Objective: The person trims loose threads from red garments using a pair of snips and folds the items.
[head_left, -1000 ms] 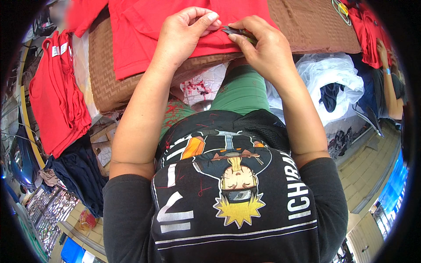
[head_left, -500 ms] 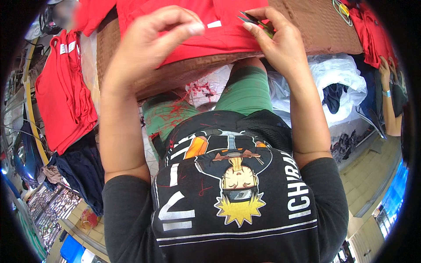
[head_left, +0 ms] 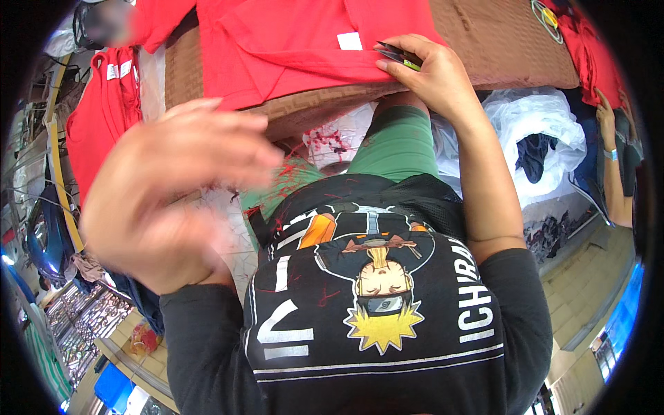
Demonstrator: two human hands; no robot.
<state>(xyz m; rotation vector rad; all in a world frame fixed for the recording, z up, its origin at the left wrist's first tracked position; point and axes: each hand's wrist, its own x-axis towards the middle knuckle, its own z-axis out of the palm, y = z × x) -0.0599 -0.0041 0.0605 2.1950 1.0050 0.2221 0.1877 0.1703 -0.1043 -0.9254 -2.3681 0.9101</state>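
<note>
Here, we hold the snips (head_left: 401, 55) in the right hand (head_left: 440, 77), between thumb and curled fingers, over the cloth (head_left: 290, 45); the left hand (head_left: 173, 162), blurred, is spread apart from it, contents indiscernible.

The person wears a black short-sleeved cotton-like T-shirt (head_left: 429, 277), whose left sleeve (head_left: 204, 339) and right sleeve (head_left: 515, 304) are plain. On its front is printed a cartoon figure with spiky yellow hair (head_left: 384, 297), dark headband and orange clothing (in this view it stands upside down). Large white characters (head_left: 285, 339) are on the left of this figure, other white lettering (head_left: 477, 297) on the right, and thin white lines run on the near side. At the far right of the waist lies black mesh fabric (head_left: 429, 190). The green knee-length shorts (head_left: 398, 145) carry loose red threads (head_left: 294, 169) on the left leg.
</note>
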